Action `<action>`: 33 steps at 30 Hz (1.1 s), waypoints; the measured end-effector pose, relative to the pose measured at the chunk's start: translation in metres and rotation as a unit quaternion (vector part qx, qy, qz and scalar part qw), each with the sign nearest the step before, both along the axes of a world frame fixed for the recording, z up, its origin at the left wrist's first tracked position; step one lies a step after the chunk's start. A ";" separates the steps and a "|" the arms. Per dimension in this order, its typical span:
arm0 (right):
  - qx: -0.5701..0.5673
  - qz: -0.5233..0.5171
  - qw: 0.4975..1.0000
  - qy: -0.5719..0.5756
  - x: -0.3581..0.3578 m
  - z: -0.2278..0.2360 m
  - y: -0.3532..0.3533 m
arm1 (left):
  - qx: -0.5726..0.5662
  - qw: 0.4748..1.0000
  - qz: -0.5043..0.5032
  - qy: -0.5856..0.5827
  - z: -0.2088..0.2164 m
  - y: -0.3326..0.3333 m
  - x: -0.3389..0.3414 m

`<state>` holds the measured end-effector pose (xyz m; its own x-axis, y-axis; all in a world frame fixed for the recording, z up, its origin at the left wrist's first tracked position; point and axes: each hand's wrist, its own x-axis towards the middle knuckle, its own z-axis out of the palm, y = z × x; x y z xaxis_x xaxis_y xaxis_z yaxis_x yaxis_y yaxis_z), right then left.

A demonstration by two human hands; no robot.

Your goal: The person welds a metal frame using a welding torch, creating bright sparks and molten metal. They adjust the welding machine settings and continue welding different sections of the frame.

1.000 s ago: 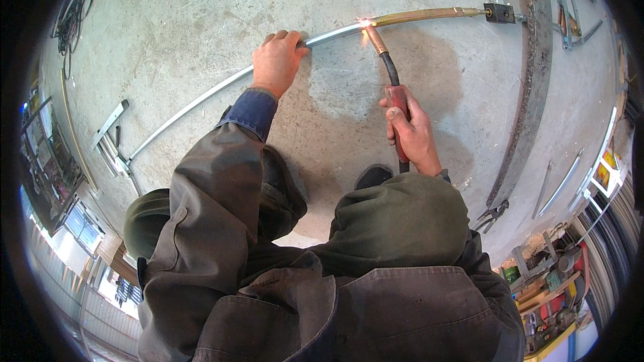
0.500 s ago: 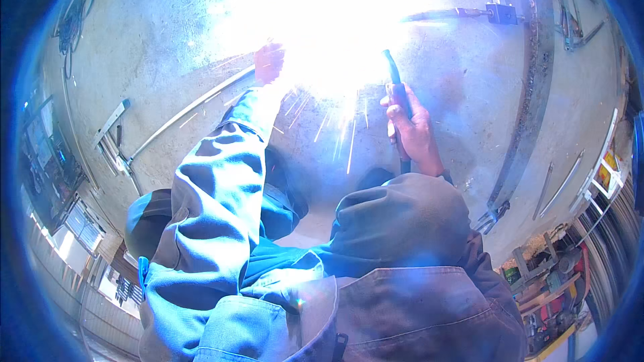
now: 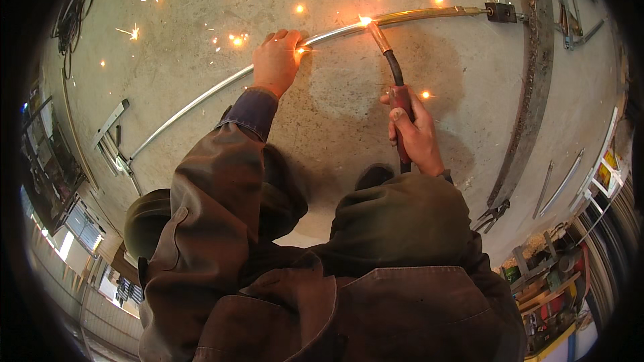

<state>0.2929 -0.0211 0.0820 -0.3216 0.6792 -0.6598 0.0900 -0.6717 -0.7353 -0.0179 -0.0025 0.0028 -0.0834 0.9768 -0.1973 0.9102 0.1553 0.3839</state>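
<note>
A long metal tube [image 3: 192,102] runs in a gentle bow across the concrete floor, from lower left to upper right. My left hand [image 3: 276,62] is closed around its middle. My right hand [image 3: 417,133] grips the red handle of a welding torch [image 3: 393,66], whose copper-coloured nozzle points up at the tube. At the nozzle's tip a small orange-white spot glows on the tube, right of my left hand. Orange sparks are scattered over the floor and around both hands. The tube's right stretch looks yellowish-brown and reaches a dark metal block [image 3: 500,13].
A rusty flat steel bar [image 3: 534,74] lies along the right side, with pliers [image 3: 493,216] at its near end. A metal clamp [image 3: 113,135] is by the tube's left end. Cables [image 3: 71,27] lie far left. Metal pieces [image 3: 562,184] and a cluttered rack [image 3: 547,288] are at right.
The blinding blue-white arc glare has gone out, leaving a small glowing spot and drifting sparks. The tube and nozzle now show clearly. Both hands keep nearly the same places.
</note>
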 end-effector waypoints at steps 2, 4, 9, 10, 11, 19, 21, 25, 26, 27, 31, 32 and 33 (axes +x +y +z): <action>-0.013 0.011 1.000 -0.010 0.005 0.002 -0.001 | -0.004 1.000 0.003 0.005 -0.001 -0.001 0.001; -0.015 0.004 1.000 -0.018 0.004 0.008 0.001 | -0.003 1.000 0.002 0.005 -0.001 -0.001 0.000; -0.006 0.008 0.999 -0.037 0.002 0.016 0.002 | -0.017 0.999 -0.015 0.031 0.000 0.000 0.004; -0.015 0.018 0.999 -0.036 0.004 0.016 0.002 | -0.024 0.999 -0.015 0.035 0.000 0.000 0.004; -0.023 0.028 0.999 -0.035 0.006 0.016 0.002 | -0.031 0.999 -0.015 0.038 0.001 0.000 0.004; -0.026 0.024 0.998 -0.058 0.005 0.021 0.001 | -0.016 1.000 0.001 0.023 0.000 -0.002 0.007; -0.028 0.023 0.998 -0.060 0.005 0.019 0.000 | -0.023 0.999 0.004 0.027 0.002 -0.002 0.009; -0.034 0.045 0.996 -0.075 0.005 0.016 0.001 | -0.025 0.999 0.014 0.033 0.005 -0.003 0.012; -0.030 0.046 0.995 -0.077 0.005 0.016 0.002 | -0.024 0.999 0.016 0.035 0.005 -0.003 0.013; -0.034 0.043 0.996 -0.077 0.004 0.015 0.002 | -0.022 0.999 0.017 0.034 0.005 -0.003 0.013; -0.033 0.042 0.995 -0.082 0.003 0.010 0.001 | -0.026 0.999 0.025 0.032 0.005 -0.001 0.015; -0.030 0.044 0.995 -0.086 0.003 0.009 0.000 | -0.031 0.999 0.027 0.032 0.005 -0.002 0.015; -0.029 0.049 0.994 -0.088 0.003 0.008 0.001 | -0.027 0.999 0.027 0.033 0.005 -0.002 0.015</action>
